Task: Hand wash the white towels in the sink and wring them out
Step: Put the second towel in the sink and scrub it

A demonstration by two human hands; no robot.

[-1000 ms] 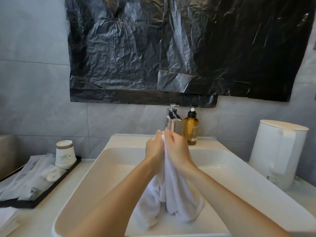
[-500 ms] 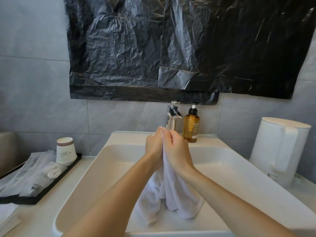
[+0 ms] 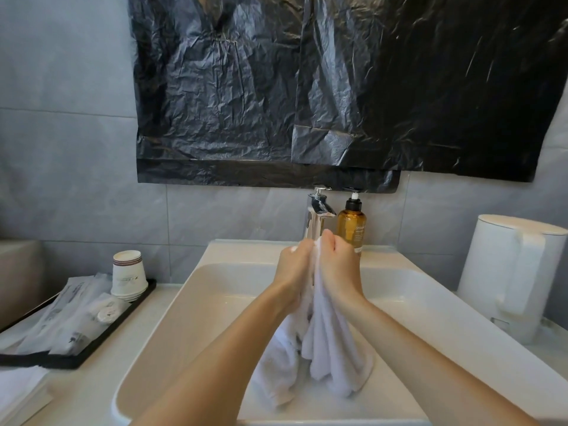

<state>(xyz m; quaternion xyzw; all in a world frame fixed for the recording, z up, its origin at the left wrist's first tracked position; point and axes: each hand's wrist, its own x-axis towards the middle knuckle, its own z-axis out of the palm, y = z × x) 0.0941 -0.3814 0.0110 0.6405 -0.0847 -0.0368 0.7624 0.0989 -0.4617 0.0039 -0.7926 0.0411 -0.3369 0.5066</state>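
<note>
Head cam, looking down over a white sink [image 3: 196, 302]. Got both fists up in front of the faucet [image 3: 316, 215], pressed close together. Got the left hand [image 3: 293, 272] curled tight round the top of the towel [image 3: 333, 348], fingers wrapped into the cloth. Same deal with the right hand [image 3: 338, 265]: closed on the same bunch just beside the left one, sitting a touch higher. Holding the towel upright between the two fists, with the rest hanging down in thick folds into the basin. Lower end pooled on the sink floor near the front edge, split into two lumps, one under the left forearm and one under the right wrist.

Off to the sides: amber pump bottle [image 3: 352, 226] right next to the faucet on the back ledge, partly hidden behind the right hand. White kettle [image 3: 516, 272] on the counter right of the sink. Over on the left, black tray [image 3: 101, 339] with stacked paper cups [image 3: 127, 276] at its far end and a few sealed packets [image 3: 70, 318] lying flat. Something white at the bottom left corner, cut off by the frame, can't tell what. Black plastic [image 3: 307, 87] stuck over the grey tiled wall [image 3: 61, 149] above the faucet.
</note>
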